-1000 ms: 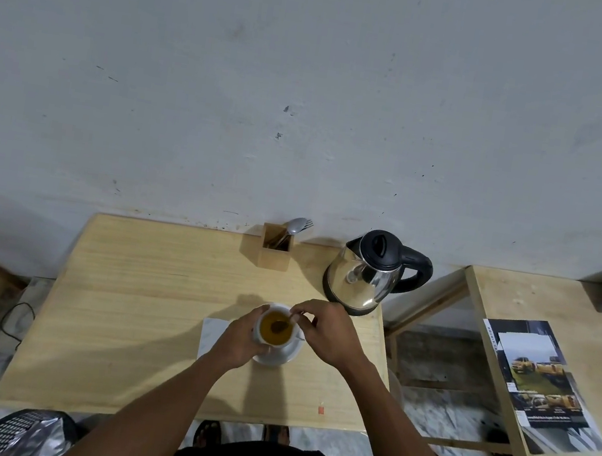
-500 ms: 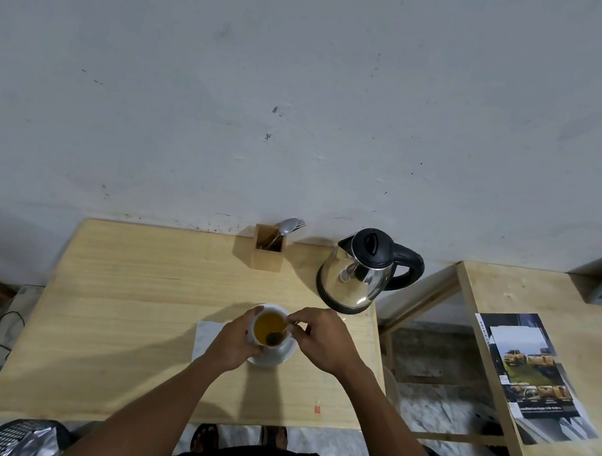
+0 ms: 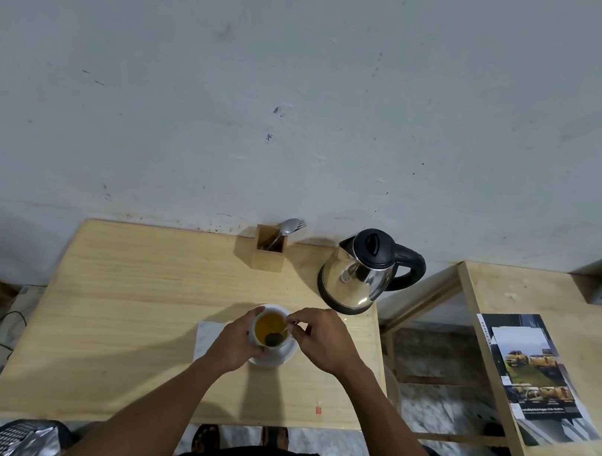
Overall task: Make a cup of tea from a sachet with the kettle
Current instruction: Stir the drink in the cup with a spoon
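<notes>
Fingers (image 3: 298,329) of the right hand (image 3: 325,342) pinch together on a spoon (image 3: 277,335) whose bowl sits in the tea. The left hand (image 3: 235,343) wraps its fingers around the side of a white cup (image 3: 271,331), which stands on a saucer (image 3: 281,359) near the front middle of a wooden table (image 3: 131,304). Amber tea fills the cup close to the rim. Likely hot, full and breakable, the cup is best steadied by its wall and lifted level. Behind it stands a steel kettle (image 3: 360,275) with its lid closed. A wooden holder (image 3: 268,256) beside the kettle contains cutlery (image 3: 290,226). No sachet can be made out.
</notes>
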